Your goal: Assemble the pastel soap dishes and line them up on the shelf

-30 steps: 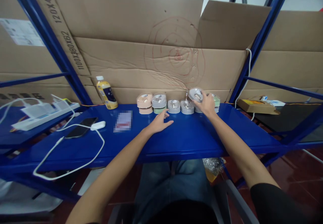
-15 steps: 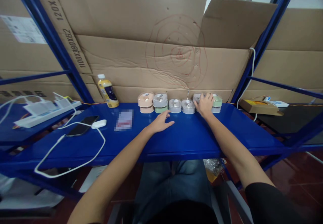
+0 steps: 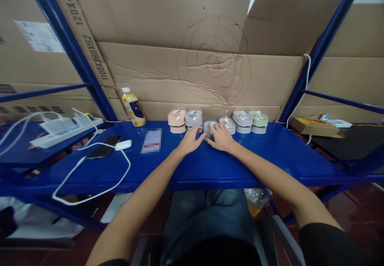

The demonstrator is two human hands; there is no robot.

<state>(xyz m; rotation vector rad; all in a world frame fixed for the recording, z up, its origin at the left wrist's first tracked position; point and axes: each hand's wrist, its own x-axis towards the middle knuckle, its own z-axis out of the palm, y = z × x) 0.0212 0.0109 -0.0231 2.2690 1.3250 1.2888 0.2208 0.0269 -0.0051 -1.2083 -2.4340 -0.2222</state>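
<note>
Low lidded boxes stand in a row along the back of the blue shelf. My right hand (image 3: 221,138) has its fingers over a single-layer grey lidded box (image 3: 209,126), gripping it from above and the right. Left of that box, my left hand (image 3: 191,141) has its fingers apart; whether the fingertips touch the box I cannot tell. Behind my right hand, another grey box (image 3: 230,126) is partly covered. To the right are a grey stack (image 3: 243,119) and a green-topped stack (image 3: 259,119). To the left are a peach stack (image 3: 177,118) and a grey-topped stack (image 3: 193,117).
The blue shelf (image 3: 168,170) is backed by cardboard (image 3: 144,62). At left stand a yellow bottle (image 3: 133,108), a blurred-out packet (image 3: 151,141), a phone (image 3: 103,148) with a white cable, and a power strip (image 3: 64,133). A small carton (image 3: 316,127) lies beyond the right post.
My right hand has moved left from the right-hand grey stack to the single grey box. That box has shifted slightly forward, towards me. My left hand stays near the row. The view has shifted slightly.
</note>
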